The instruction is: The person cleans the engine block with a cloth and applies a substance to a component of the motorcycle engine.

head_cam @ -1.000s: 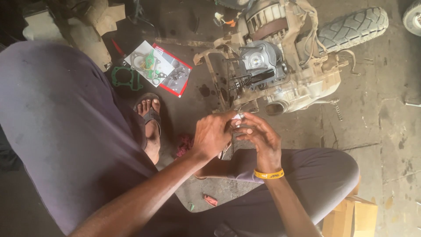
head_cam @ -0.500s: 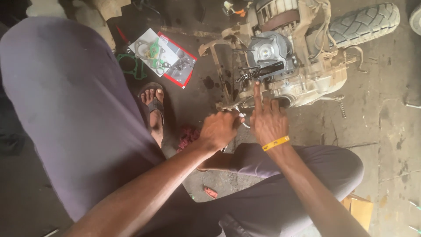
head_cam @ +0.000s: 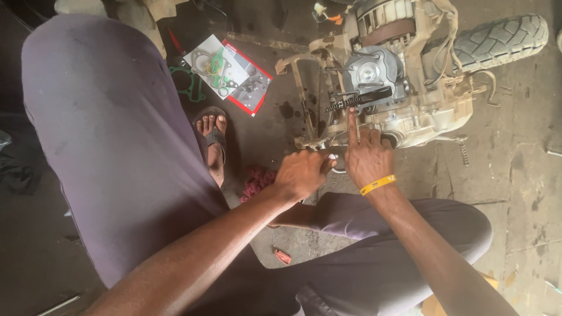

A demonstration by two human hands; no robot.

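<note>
Engine [head_cam: 374, 82] lies stripped on the floor, head exposed, timing chain [head_cam: 345, 104] hanging loose. Right hand [head_cam: 367, 158] points its index finger up against the chain, holding nothing. Left hand [head_cam: 301, 174] pinches a small part, unclear which. Gasket pack [head_cam: 228, 73] lies unused, reassembly seemingly early.
</note>
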